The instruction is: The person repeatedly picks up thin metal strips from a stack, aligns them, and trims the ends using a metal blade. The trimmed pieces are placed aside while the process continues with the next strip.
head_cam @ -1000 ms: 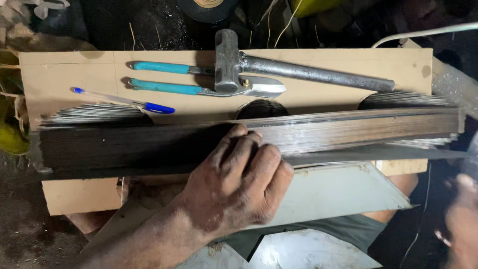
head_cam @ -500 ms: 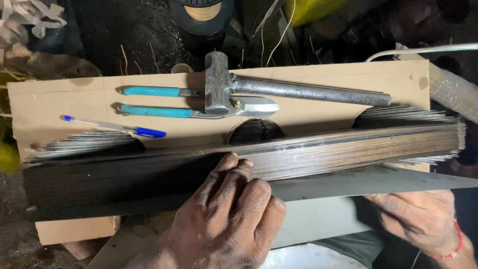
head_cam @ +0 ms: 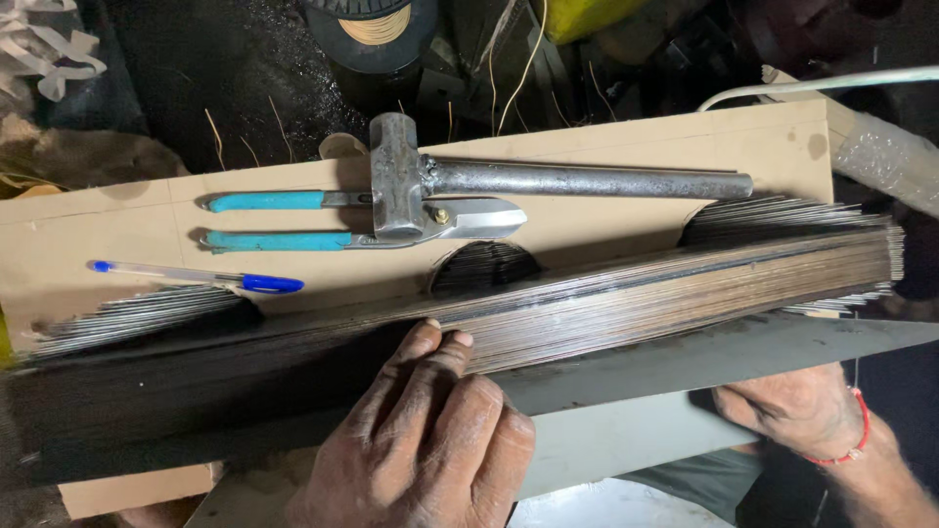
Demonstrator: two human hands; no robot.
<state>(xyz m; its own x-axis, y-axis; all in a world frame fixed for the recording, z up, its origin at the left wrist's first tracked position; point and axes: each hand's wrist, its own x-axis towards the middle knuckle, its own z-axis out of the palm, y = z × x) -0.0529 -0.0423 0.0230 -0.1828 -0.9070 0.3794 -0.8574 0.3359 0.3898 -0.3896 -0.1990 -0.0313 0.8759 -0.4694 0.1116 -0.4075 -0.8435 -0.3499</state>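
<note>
A long stack of thin dark metal sheets (head_cam: 685, 284) lies edge-up across a brown board (head_cam: 117, 244). My left hand (head_cam: 425, 440) rests flat on the stack's near side at the middle, fingers together, fingertips at its top edge. My right hand (head_cam: 797, 411), with a red thread at the wrist, is under the lowest grey sheet (head_cam: 743, 347) at the right; that sheet hides its fingers.
On the board behind the stack lie a steel hammer (head_cam: 548, 181), tin snips with teal handles (head_cam: 293, 220) and a blue pen (head_cam: 196, 278). A wire spool (head_cam: 372, 24) and a white cable (head_cam: 822, 86) sit further back among dark clutter.
My right hand has come in from the lower right and now sits beneath the lowest sheet. My left hand stays on the stack. The view has shifted slightly.
</note>
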